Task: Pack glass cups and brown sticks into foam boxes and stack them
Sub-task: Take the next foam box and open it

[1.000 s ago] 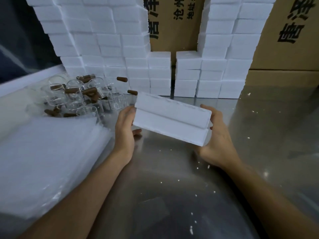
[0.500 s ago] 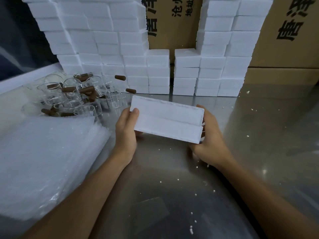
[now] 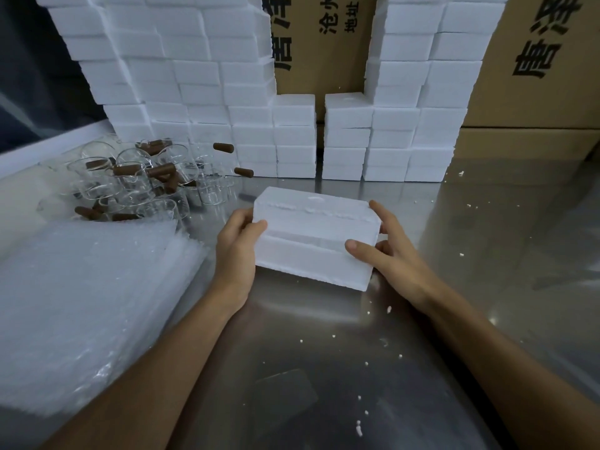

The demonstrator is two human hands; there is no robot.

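A white foam box [image 3: 311, 235] sits at the middle of the steel table [image 3: 324, 368], its lid seam running across the near face. My left hand [image 3: 235, 251] grips its left end, thumb on the front. My right hand [image 3: 386, 254] grips the right end, thumb laid along the seam and fingers behind the corner. A heap of clear glass cups [image 3: 136, 186] with brown sticks [image 3: 162, 172] lies at the left back. Walls of stacked foam boxes [image 3: 201, 92] rise behind.
A thick pile of bubble-wrap sheets [image 3: 81, 303] covers the near left of the table. Brown cardboard cartons [image 3: 535, 76] stand at the back and right. A second foam stack [image 3: 409, 125] stands right of the gap. Small foam crumbs dot the steel surface.
The foam box has come down from a tilted position in the air to sit level on the table. Both hands kept hold of its ends; my right thumb moved onto the front seam.
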